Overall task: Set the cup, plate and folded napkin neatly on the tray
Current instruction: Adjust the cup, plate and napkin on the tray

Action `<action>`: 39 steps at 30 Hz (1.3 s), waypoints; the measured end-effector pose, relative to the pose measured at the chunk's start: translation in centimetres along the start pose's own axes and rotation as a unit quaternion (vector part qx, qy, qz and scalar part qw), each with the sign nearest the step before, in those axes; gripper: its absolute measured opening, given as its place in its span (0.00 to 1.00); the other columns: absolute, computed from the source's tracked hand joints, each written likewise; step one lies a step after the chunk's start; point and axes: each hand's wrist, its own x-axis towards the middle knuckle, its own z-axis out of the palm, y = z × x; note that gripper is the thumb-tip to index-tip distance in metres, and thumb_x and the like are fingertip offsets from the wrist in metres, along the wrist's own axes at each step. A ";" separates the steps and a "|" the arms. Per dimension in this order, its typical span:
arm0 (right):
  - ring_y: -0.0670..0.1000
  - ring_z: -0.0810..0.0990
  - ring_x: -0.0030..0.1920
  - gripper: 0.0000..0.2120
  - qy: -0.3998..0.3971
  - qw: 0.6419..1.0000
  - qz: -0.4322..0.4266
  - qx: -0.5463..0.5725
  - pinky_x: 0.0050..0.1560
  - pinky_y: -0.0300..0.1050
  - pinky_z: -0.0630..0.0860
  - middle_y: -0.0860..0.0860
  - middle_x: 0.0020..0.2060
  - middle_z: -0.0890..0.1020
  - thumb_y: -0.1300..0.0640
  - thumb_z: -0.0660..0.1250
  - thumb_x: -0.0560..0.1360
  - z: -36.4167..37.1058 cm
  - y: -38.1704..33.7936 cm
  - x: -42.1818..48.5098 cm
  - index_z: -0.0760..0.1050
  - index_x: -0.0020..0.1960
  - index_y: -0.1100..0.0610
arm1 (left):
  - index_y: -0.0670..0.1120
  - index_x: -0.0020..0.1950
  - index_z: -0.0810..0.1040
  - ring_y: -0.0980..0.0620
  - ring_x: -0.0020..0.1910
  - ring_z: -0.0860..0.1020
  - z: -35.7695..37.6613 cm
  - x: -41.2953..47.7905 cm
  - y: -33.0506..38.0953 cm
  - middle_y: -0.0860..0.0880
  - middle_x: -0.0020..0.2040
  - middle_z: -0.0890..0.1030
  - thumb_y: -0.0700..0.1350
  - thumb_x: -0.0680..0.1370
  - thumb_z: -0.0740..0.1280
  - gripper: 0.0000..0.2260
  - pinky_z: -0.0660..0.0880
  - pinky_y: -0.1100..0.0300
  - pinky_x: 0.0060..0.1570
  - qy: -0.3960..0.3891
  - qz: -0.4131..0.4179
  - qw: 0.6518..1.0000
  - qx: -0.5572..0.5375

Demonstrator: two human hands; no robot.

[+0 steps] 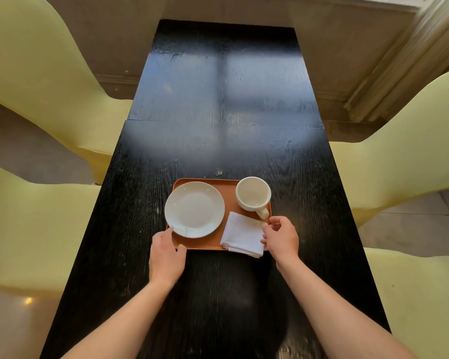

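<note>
An orange tray lies on the black table. A white plate sits on its left half and overhangs the left rim a little. A white cup stands in the far right corner, its handle pointing toward me. The folded white napkin lies at the near right, sticking out over the near rim. My left hand holds the tray's near left corner, thumb on the rim and fingertips by the plate's edge. My right hand pinches the napkin's right edge beside the cup handle.
The long black table stretches away from me, glossy with window glare. Pale yellow chairs stand close along both sides, another pair on the right. A wall and curtain lie beyond the far end.
</note>
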 end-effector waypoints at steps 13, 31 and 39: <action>0.53 0.81 0.49 0.12 0.006 0.984 -0.073 -0.160 0.54 0.50 0.80 0.55 0.50 0.83 0.49 0.69 0.81 1.2 -1.7 3.4 0.84 0.52 0.57 | 0.43 0.79 0.59 0.42 0.75 0.60 1.1 2.0 -2.8 0.43 0.76 0.66 0.48 0.75 0.72 0.37 0.64 0.44 0.72 -0.010 -0.009 1.000 -0.003; 0.42 0.75 0.33 0.16 0.054 0.984 -0.075 -0.153 0.37 0.41 0.70 0.44 0.30 0.78 0.48 0.72 0.78 2.9 -1.9 2.7 0.76 0.33 0.50 | 0.46 0.77 0.64 0.43 0.68 0.63 1.6 3.5 -4.7 0.44 0.69 0.67 0.52 0.69 0.79 0.42 0.68 0.46 0.67 0.000 0.032 0.999 0.020; 0.47 0.80 0.37 0.15 0.065 0.992 -0.042 -0.102 0.37 0.41 0.70 0.50 0.33 0.82 0.49 0.71 0.79 3.5 -2.4 3.4 0.82 0.37 0.56 | 0.45 0.77 0.62 0.45 0.68 0.64 1.8 3.5 -5.0 0.45 0.69 0.67 0.55 0.70 0.78 0.41 0.69 0.48 0.66 0.002 0.058 0.997 0.054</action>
